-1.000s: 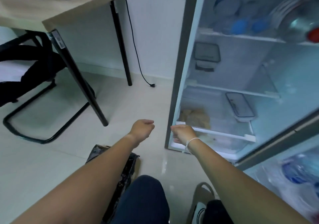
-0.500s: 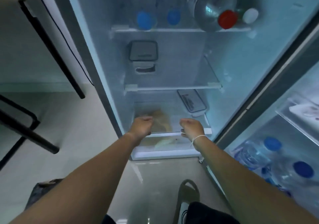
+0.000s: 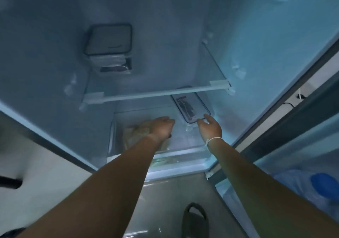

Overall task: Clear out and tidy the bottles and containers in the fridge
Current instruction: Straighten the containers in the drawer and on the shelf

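Fridge interior, door open, seen from above and in front.

Lower level: flat rectangular container with a clear lid and dark rim, lying on the clear cover above the bottom drawer, toward the right wall, its far end tucked under the glass shelf.

Right hand: reached in at the near end of the flat container, fingers spread and curled, fingertips at the container's near rim; whether they have closed on it cannot be told. A white band sits on the wrist.

Left hand: just left of the flat container and apart from it, palm down, fingers loosely bent, holding nothing visible. It hovers over the drawer cover, above a tan bundle seen through the plastic.

Glass shelf: square lidded box with a grey top at the back left, stacked on a clear tub.

Door rack, lower right: bottle with a blue cap, blurred.

Floor: pale tiles, with a dark slipper near the bottom edge.
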